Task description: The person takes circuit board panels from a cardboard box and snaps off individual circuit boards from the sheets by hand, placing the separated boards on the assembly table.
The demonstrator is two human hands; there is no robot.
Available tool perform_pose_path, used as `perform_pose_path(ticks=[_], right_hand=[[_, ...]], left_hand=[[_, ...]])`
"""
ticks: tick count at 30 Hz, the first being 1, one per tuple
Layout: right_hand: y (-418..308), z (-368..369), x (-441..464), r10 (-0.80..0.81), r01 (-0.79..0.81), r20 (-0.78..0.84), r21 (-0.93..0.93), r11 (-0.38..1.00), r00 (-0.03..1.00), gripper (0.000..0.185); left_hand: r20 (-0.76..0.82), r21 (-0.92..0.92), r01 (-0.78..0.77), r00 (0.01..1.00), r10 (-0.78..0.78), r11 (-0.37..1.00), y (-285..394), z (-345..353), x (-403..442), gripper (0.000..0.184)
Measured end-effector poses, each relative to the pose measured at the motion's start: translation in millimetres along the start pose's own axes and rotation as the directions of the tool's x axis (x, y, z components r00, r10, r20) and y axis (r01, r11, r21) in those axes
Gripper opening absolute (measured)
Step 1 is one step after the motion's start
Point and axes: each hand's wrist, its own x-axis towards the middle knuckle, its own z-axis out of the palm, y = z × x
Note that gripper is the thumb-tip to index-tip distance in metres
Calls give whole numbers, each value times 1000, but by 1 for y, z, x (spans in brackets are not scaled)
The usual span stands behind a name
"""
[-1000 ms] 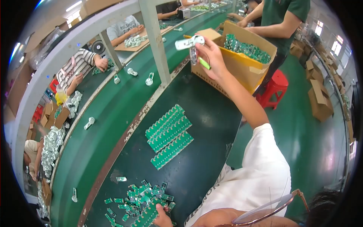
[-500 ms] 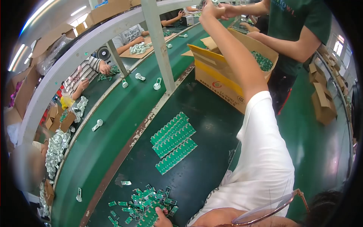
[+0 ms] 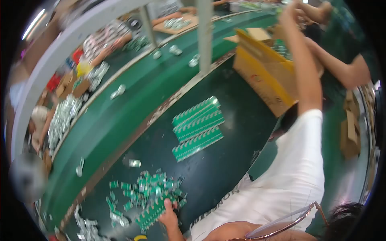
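My left hand (image 3: 169, 217) is closed on the edge of a green circuit board panel (image 3: 149, 214), its thumb on top. Right beside this panel lies a loose pile of small green circuit boards (image 3: 150, 186). My right arm is stretched far out, and my right hand (image 3: 290, 17) is at the top right, close to a co-worker's hand (image 3: 317, 13). Blur hides its fingers and anything in them. Farther up the dark table, several green circuit board panels (image 3: 197, 130) lie overlapping in a stack.
An open cardboard carton (image 3: 261, 76) with green boards inside stands at the table's far end. Along the left runs a green conveyor belt (image 3: 136, 102) carrying scattered silvery pieces, with a white post (image 3: 205, 44) at its edge. Other people sit beyond the belt, near silvery heaps (image 3: 64, 116).
The view has swung, shifting the table scene rightward in the upper part. My right arm remains outstretched beside the co-worker. My left hand still grips the panel, and more silvery pieces show at lower left.
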Motion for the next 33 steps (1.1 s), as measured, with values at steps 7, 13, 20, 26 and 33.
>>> perform_pose_path(ticks=[7, 13, 20, 26, 33], right_hand=[[-193, -144, -314, -586, -21, 785, 601, 799, 198, 42], [-209, -184, -496, -613, -646, 552, 165, 745, -566, 26], [-201, -190, -535, -478, -649, 546, -166, 743, -688, 20], [-205, -185, -551, -437, -581, 506, -164, 797, -744, 17], [-195, -186, -554, -522, -667, 437, -306, 679, -732, 17]], left_hand=[[42, -239, 63, 998, -54, 969, 51, 27, 1, 17], [158, -172, 132, 982, -105, 976, 50, 20, 4, 17], [130, -198, -109, 982, 136, 974, 37, -18, 30, 24], [160, -328, 202, 975, -156, 923, 31, -33, 42, 23], [301, -540, 312, 939, -167, 782, 24, -31, 40, 29]])
